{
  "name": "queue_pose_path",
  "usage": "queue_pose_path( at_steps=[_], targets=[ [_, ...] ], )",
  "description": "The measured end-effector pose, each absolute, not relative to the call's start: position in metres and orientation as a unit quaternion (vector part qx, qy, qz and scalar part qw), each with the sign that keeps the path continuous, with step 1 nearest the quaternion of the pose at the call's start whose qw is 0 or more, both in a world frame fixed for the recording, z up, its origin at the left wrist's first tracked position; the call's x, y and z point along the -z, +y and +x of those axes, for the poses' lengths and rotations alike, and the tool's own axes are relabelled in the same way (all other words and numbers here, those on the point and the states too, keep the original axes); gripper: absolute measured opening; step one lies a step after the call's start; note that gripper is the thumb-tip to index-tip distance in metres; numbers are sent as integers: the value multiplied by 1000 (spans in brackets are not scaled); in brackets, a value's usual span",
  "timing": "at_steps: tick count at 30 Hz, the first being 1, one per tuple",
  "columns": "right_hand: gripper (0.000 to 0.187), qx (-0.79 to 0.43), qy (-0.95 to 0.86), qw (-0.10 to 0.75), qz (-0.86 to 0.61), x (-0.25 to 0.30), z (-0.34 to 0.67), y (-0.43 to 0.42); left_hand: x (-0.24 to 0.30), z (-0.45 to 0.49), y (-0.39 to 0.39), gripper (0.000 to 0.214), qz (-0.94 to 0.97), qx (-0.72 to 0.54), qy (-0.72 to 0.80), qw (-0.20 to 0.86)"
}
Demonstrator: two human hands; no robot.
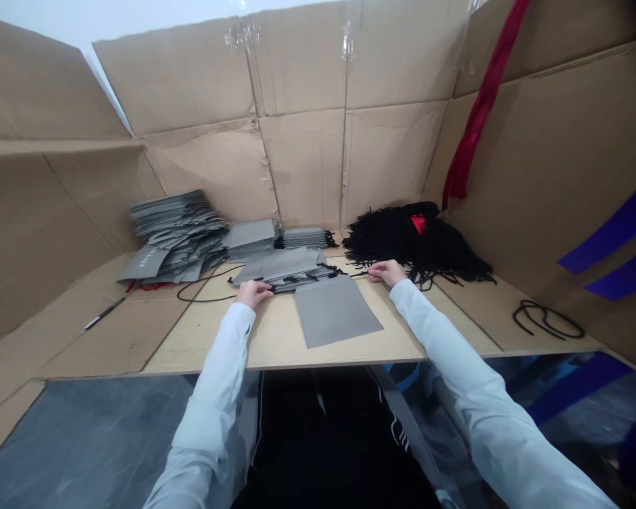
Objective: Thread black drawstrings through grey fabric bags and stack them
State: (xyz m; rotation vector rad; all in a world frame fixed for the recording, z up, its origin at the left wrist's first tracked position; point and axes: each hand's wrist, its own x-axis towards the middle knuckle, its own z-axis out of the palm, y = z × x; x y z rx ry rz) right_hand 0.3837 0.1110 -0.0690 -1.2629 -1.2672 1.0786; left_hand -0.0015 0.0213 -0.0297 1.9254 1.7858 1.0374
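Head view:
1. The left hand [253,293] is curled closed on the near edge of a stack of grey paper bags [280,272].
2. The right hand [388,272] lies just beside that stack's right end, fingers slightly curled. Whether it pinches a thin black cord [357,273] there, I cannot tell.
3. A flat grey bag [335,311] lies on the wooden board [275,346] between the hands.
4. Beyond, a heap of grey bags [177,237] sits left, and a pile of black cords [413,244] sits right.
5. Cardboard sheets [307,162] wall the board's far side.
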Motion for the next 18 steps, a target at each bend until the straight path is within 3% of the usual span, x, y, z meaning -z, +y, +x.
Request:
queue_pose_path(
  at_steps=[5,10,18],
  targets=[
    [8,-437,-525,499,-533,67,385,111,30,-5,20,21,678,-325,626,205],
    [7,-410,-544,495,-540,69,386,112,30,-9,21,17,730,-293,602,140],
    [6,-381,-545,493,-561,70,390,114,34,-9,24,23,723,-339,580,163]
  ],
)
